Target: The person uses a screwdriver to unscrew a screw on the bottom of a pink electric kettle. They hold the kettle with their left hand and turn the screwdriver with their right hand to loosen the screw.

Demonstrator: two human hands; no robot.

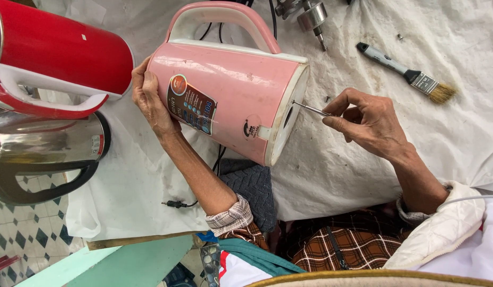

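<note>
A pink electric kettle [236,90] lies on its side on a white cloth [363,159], with its white base turned to the right. My left hand [151,101] grips the kettle's body at its left end, near a dark label. My right hand [366,122] pinches a thin metal screwdriver [310,109]. The screwdriver's tip touches the rim of the kettle's base.
A red kettle [55,53] and a steel kettle with a black handle [44,149] stand at the left. A paintbrush [411,74] lies at the upper right, a metal tool part [313,18] at the top. A black cord [177,203] trails below the pink kettle.
</note>
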